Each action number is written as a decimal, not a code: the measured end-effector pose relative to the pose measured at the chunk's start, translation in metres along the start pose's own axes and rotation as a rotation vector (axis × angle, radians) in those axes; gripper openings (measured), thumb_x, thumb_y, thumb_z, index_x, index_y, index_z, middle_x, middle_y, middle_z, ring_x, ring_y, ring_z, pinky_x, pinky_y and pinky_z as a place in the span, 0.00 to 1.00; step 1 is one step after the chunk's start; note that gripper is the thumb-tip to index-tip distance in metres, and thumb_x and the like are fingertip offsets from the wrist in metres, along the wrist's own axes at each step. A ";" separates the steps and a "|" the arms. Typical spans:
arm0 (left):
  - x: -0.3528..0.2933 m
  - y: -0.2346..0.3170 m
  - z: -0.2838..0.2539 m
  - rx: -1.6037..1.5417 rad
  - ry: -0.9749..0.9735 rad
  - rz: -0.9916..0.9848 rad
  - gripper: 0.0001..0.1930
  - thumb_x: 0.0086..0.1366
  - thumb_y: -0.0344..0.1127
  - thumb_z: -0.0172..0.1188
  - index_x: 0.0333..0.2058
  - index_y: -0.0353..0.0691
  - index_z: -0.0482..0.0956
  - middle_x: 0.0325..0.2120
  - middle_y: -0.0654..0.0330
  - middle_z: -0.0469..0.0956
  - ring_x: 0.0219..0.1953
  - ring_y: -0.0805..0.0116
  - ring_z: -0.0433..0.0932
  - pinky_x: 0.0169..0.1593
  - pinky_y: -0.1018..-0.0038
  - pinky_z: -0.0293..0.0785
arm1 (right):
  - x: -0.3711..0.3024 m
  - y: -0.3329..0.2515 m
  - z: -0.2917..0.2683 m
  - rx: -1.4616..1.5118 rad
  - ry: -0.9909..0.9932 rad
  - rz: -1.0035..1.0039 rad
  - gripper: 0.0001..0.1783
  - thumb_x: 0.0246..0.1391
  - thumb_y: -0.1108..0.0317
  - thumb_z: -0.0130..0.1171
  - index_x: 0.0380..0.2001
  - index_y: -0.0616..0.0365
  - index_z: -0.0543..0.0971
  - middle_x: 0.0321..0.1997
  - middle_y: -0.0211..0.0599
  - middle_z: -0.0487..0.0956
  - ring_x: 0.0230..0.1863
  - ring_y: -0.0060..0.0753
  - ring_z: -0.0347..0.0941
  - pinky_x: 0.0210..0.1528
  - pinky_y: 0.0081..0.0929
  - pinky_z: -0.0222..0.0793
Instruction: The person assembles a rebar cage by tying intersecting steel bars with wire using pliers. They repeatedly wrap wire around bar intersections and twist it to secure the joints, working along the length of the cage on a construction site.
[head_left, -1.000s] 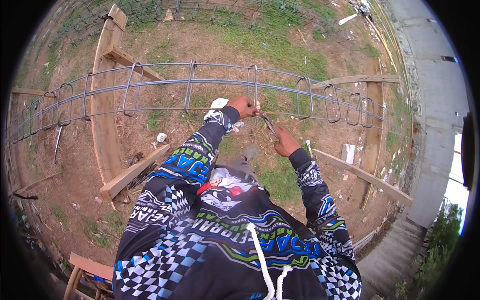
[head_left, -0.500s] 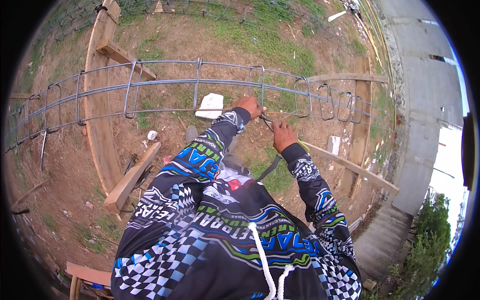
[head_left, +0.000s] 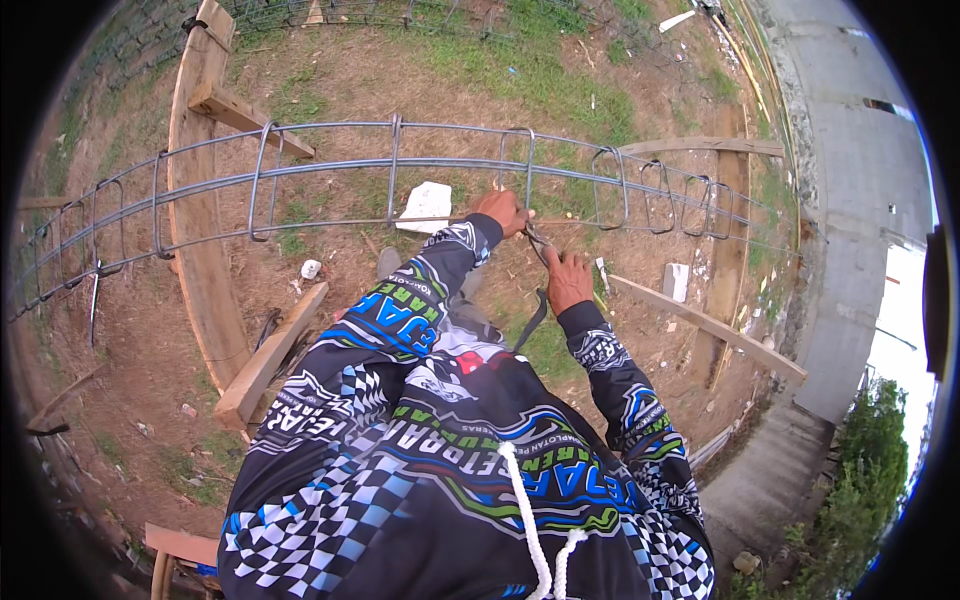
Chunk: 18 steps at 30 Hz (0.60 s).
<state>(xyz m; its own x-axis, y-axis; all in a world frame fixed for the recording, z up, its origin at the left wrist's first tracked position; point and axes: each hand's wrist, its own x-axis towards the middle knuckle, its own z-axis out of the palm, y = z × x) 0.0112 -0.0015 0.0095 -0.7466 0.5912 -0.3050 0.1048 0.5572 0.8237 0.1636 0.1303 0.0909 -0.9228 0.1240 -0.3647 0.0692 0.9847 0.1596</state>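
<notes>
A long rebar cage (head_left: 330, 168) of grey bars and bent stirrups runs across in front of me, above the ground. My left hand (head_left: 503, 212) is closed round its near bar, beside the lower corner of a stirrup (head_left: 529, 172); the fingertips are partly hidden. My right hand (head_left: 569, 280) grips the handles of dark metal pincers (head_left: 537, 240), whose jaws meet the bar and stirrup right by my left fingertips. Any wire between the jaws is too small to make out. A dark strap-like strip (head_left: 533, 320) hangs below my right hand.
Wooden planks (head_left: 200, 240) stand under the cage at left, and another board (head_left: 730, 250) at right. Timber pieces lie at lower left (head_left: 270, 355) and lower right (head_left: 710, 330). White blocks (head_left: 426, 205) rest on grassy soil. A grey concrete wall (head_left: 830, 200) borders the right.
The pincers have turned slightly and my right hand has shifted a little to the right. My left hand stays at the same bar. The view has moved slightly.
</notes>
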 end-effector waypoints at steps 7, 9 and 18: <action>-0.001 -0.001 -0.001 0.021 0.037 -0.002 0.23 0.60 0.56 0.58 0.26 0.41 0.85 0.20 0.48 0.79 0.27 0.48 0.78 0.36 0.56 0.72 | 0.008 0.013 0.014 0.159 0.062 0.059 0.21 0.53 0.61 0.59 0.49 0.50 0.68 0.38 0.49 0.76 0.40 0.54 0.76 0.39 0.47 0.73; -0.002 0.002 -0.003 0.025 0.007 -0.013 0.22 0.59 0.56 0.58 0.26 0.41 0.85 0.20 0.48 0.79 0.27 0.47 0.78 0.36 0.56 0.72 | 0.006 0.015 0.015 0.148 0.105 0.059 0.20 0.53 0.58 0.59 0.48 0.50 0.70 0.37 0.50 0.76 0.37 0.55 0.77 0.37 0.48 0.73; -0.008 0.006 -0.009 0.025 -0.022 -0.018 0.20 0.59 0.55 0.58 0.30 0.45 0.86 0.21 0.48 0.80 0.29 0.46 0.79 0.37 0.56 0.73 | 0.011 0.011 0.025 0.319 -0.028 0.150 0.21 0.57 0.47 0.54 0.37 0.56 0.73 0.23 0.57 0.78 0.27 0.62 0.77 0.31 0.53 0.72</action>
<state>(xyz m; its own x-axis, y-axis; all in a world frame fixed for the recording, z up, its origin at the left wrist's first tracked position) 0.0122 -0.0079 0.0210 -0.7339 0.5937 -0.3299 0.1084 0.5819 0.8060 0.1631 0.1451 0.0658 -0.8827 0.2695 -0.3850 0.3227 0.9432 -0.0796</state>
